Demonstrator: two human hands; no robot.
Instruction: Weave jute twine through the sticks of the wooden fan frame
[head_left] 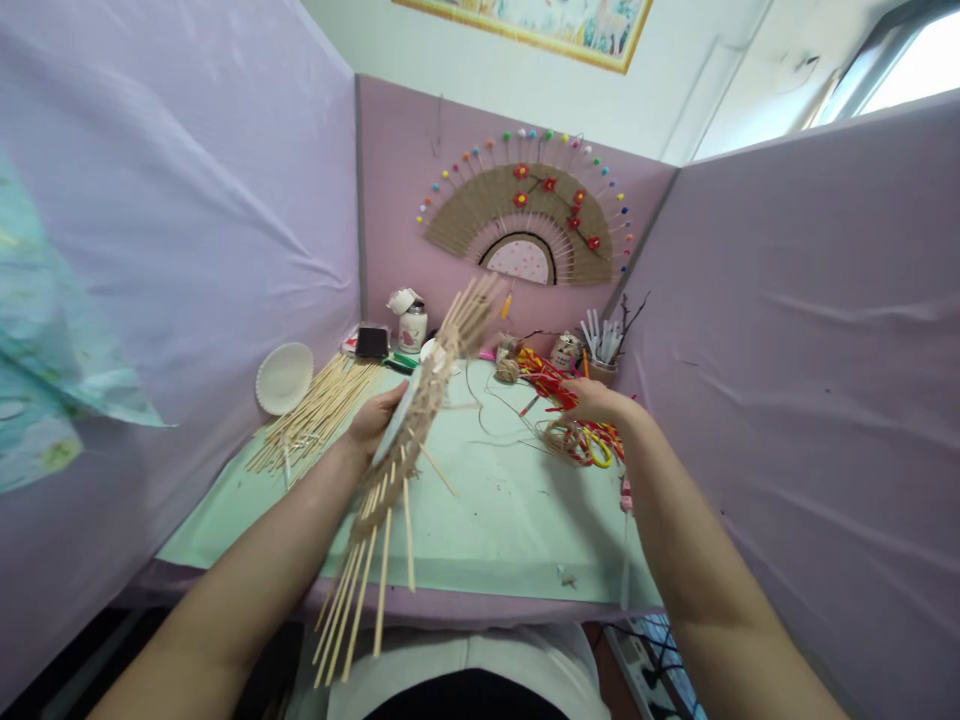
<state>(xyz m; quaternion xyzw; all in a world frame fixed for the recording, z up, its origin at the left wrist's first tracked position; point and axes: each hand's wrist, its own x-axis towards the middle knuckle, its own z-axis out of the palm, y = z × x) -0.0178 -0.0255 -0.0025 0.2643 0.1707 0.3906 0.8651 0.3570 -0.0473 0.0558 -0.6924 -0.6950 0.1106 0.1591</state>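
My left hand [376,418] grips a round paper plate craft [401,412] by the plate's edge. The craft is seen nearly edge-on and tilted; thin wooden sticks [382,560] fan out from it, and brown twine [431,400] is woven among them. Over on the right, my right hand [596,400] is at a heap of red and yellow strands [544,375], its fingertips among them. Whether those fingers close on a strand is not clear. Just below that hand lie a coil of brown twine [556,436] and yellow-handled scissors [598,450].
Loose wooden sticks [319,410] and a white scalloped plate [285,378] lie at left. Behind stand a white jar [412,328], a dark box [372,342] and a pot of white glue sticks [601,350]. A finished fan [450,225] hangs on the back panel.
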